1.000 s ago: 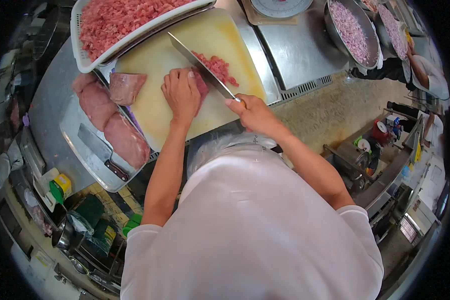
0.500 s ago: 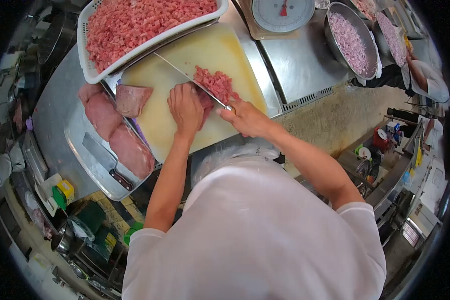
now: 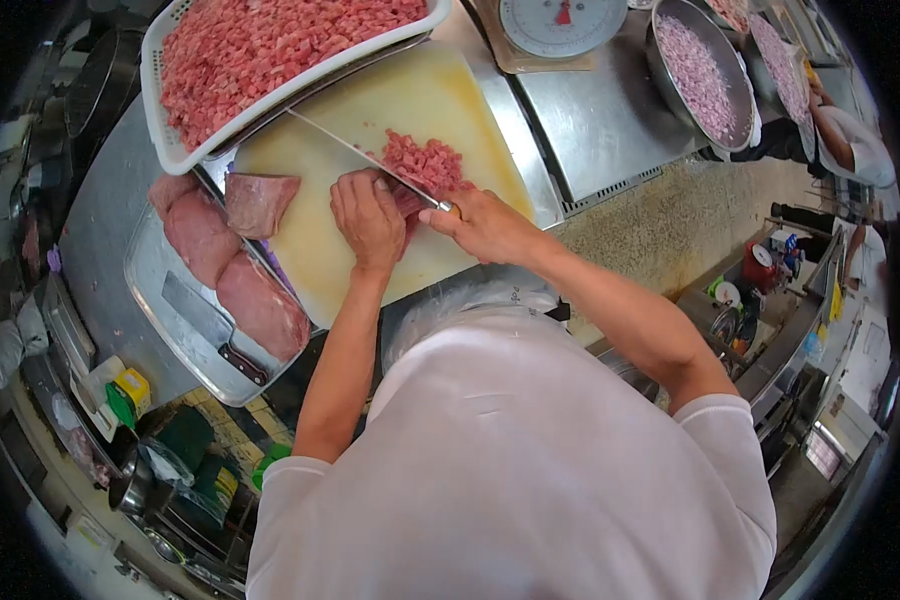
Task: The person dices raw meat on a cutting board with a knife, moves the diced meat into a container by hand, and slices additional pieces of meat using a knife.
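Note:
My right hand (image 3: 485,228) is wrapped round the handle of a long knife (image 3: 345,145), its blade slanting up and left over the cutting board (image 3: 320,255). Under the fingers of my left hand (image 3: 370,215) lies a strip of raw meat (image 3: 410,205), pressed to the board and partly hidden by hand and blade. Beyond the knife sits a small heap of diced meat (image 3: 422,160). A thicker meat chunk (image 3: 260,203) rests at the board's left edge.
A white basket (image 3: 157,120) of diced meat stands at the upper left. The tray (image 3: 160,325) at left holds meat pieces (image 3: 260,305) and a cleaver (image 3: 198,305). A scale (image 3: 540,40) and bowls of chopped pink-white pieces (image 3: 695,80) are upper right; co-workers (image 3: 855,150) are far right.
The knife has tilted flatter, its tip moving left and down. My right hand has come slightly nearer my left hand. The diced heap looks larger than a second ago.

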Motion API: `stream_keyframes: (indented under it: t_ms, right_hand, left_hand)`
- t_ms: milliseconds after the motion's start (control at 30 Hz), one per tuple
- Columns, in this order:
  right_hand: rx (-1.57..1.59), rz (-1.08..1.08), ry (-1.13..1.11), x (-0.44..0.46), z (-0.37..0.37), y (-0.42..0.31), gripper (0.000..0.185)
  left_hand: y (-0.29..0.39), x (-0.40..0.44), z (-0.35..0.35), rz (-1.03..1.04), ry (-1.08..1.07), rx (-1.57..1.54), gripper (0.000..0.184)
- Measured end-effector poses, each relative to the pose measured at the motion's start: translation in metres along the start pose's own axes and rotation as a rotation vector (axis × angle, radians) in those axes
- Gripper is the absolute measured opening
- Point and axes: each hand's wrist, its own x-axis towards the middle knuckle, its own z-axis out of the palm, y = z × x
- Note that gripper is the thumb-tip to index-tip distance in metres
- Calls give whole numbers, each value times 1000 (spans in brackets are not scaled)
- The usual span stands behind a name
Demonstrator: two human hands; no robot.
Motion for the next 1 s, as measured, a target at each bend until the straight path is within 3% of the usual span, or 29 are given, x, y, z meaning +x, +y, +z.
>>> stream_keyframes:
  t_ms: [33, 133, 233, 333, 400, 500, 600, 700, 800, 1000]
  right_hand:
    - [15, 71, -28, -8, -7, -10, 49]
    - [-141, -239, 81, -28, -11, 24, 47]
    - [-10, 68, -124, -29, -16, 5, 49]
    - [-15, 51, -115, 17, 1, 5, 51]
    - [-92, -72, -18, 40, 14, 23, 53]
    - [-162, -192, 117, 34, 16, 41, 56]
    - [-118, -175, 183, 10, 10, 56, 58]
    - [-24, -167, 229, -2, 20, 68, 53]
    - [29, -148, 253, -11, 22, 72, 50]
    - [73, -23, 182, -36, 21, 63, 51]
  left_hand:
    - [0, 4, 2, 18, 16, -20, 11]
    - [0, -2, -1, 6, 21, -46, 11]
    - [1, 2, -1, -14, -17, -44, 11]
    - [-3, 0, 0, -20, -30, -30, 10]
    - [-3, 1, -1, 0, -11, -27, 10]
    - [-2, -4, -10, -99, -100, -109, 31]
    - [3, -20, -30, 108, -197, -12, 70]
    - [-10, -30, -43, 157, -388, 124, 100]
    - [-14, -30, -42, 172, -421, 150, 102]
    - [4, -47, -26, 8, -303, 195, 101]
